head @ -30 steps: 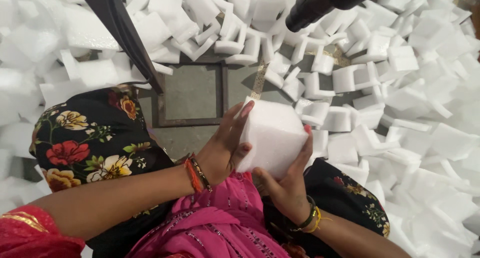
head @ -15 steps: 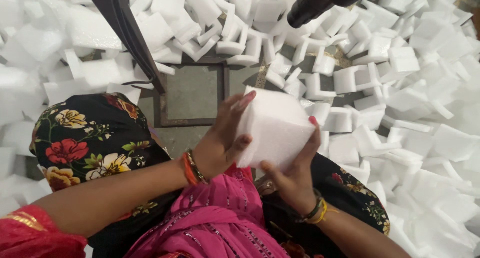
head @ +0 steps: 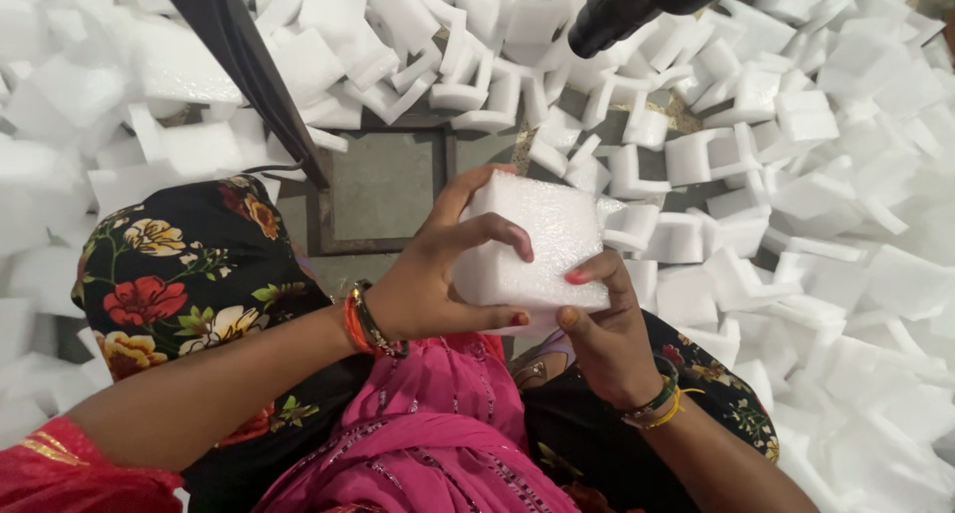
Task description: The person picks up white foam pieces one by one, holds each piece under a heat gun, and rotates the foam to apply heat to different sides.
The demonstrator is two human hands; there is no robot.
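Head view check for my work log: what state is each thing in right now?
White foam block: held up off the pile, gripped from both sides.
Left hand: closed around the block's left side.
Right hand: pinching the block's lower right edge.
Foam pieces: loose, heaped in disorder.
Floor patch: bare.

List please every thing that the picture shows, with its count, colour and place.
foam block: one, white, held in both hands at the centre.
foam pieces: many, white, heaped all around on the floor.
metal frame: one, dark, flat on the grey floor ahead.
slanted bar: one, black, upper left.
black tube: one, top centre.
floral cloth: black with flowers, over the knees.
pink garment: one, on the lap.
bangles: orange and dark, on both wrists.
left hand: grips the block's left side.
right hand: holds its lower right edge.
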